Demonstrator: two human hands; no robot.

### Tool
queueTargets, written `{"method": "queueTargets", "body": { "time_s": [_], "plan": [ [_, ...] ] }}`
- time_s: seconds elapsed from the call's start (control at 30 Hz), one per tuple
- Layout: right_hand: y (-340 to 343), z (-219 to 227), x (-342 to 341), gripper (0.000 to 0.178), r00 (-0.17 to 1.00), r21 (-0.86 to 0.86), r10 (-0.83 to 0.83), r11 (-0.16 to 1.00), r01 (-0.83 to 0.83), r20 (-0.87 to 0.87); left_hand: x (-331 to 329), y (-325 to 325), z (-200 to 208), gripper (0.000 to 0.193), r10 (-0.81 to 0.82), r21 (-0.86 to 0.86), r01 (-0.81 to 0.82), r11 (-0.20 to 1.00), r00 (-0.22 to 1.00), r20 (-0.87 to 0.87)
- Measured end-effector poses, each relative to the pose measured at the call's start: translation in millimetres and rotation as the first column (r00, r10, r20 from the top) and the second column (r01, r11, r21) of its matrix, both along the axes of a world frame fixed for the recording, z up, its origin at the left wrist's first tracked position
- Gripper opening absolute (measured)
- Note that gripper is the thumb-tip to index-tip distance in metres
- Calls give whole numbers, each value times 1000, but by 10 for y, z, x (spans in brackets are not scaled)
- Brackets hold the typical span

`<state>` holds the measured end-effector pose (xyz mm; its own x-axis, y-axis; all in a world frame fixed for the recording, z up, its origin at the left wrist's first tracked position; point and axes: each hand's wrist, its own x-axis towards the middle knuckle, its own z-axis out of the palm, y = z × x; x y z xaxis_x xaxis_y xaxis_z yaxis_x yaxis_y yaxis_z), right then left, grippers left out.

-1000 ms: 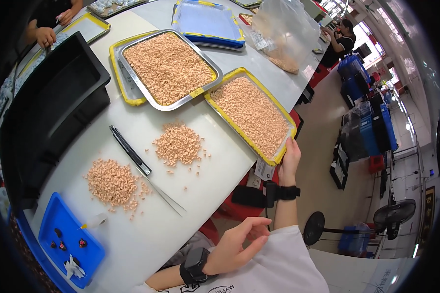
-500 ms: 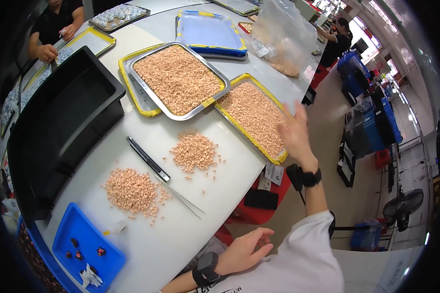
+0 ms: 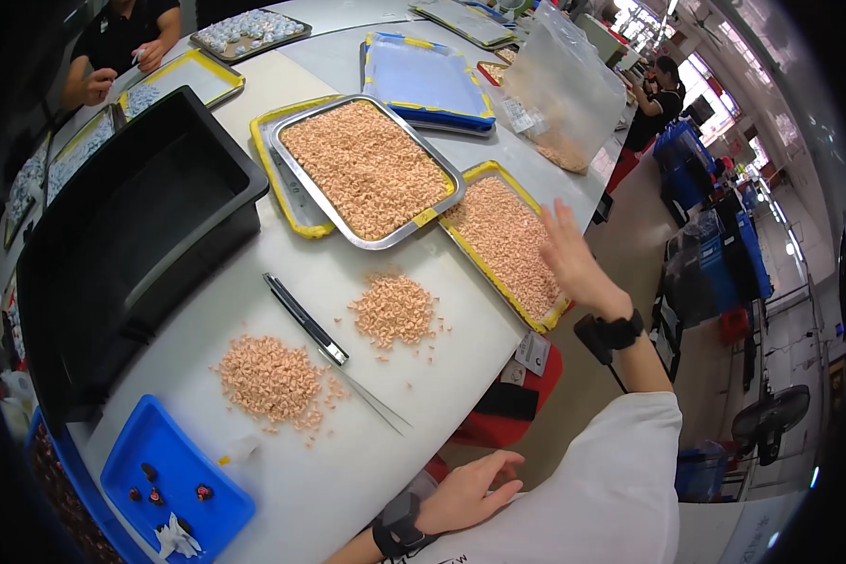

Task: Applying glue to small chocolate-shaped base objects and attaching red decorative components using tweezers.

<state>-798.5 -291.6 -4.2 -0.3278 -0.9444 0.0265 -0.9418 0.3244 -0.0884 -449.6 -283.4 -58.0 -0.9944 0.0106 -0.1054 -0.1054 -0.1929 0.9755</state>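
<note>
My right hand (image 3: 581, 265) is open with fingers spread, at the right edge of a yellow-rimmed tray (image 3: 509, 299) full of small peach-coloured pieces (image 3: 503, 235). Nothing shows in its grasp; whether it touches the pieces I cannot tell. Low in the picture, my left hand (image 3: 468, 491) rests before my white shirt, fingers loosely bent, thumb apart, holding nothing. Two loose piles of similar pieces, a nearer pile (image 3: 268, 378) and a farther pile (image 3: 393, 308), lie on the white table. Between them are a black-handled cutter knife (image 3: 303, 318) and thin metal tweezers (image 3: 378, 399).
A metal tray (image 3: 376, 246) heaped with peach pieces overlaps the yellow-rimmed one. A deep black bin (image 3: 141, 254) stands left, a blue tray (image 3: 207, 540) with small dark items below it. A clear bag (image 3: 559, 94) stands farther back. Across the table, another person's hands (image 3: 99, 86) are at work.
The view has shifted, so the table things appear farther right and slightly lower. My right hand has moved left over the tray's edge, fingers still spread. My left hand stays about where it was.
</note>
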Motion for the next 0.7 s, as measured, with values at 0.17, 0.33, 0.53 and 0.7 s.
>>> {"method": "queueTargets", "body": {
  "time_s": [0.17, 0.33, 0.53, 0.7],
  "plan": [
    [-392, 501, -190, 55, 987, -364, 41, 926, -97, -157, -12, 45, -21, 39, 3, 26, -4, 1000, 1000, 7],
    [-941, -257, -435, 37, 965, -554, -81, 830, -72, -247, -33, 9, -19, 39, -16, 33, 17, 999, 999, -32],
    [-1172, 124, -603, 24, 926, -680, -185, 727, -97, -330, -38, -40, 21, 36, 67, 35, -65, 997, 996, -52],
    [-1533, -60, -497, 17, 924, -728, -167, 669, -150, -344, -52, -59, 8, 35, 74, 79, -69, 994, 996, -54]
  ]
}}
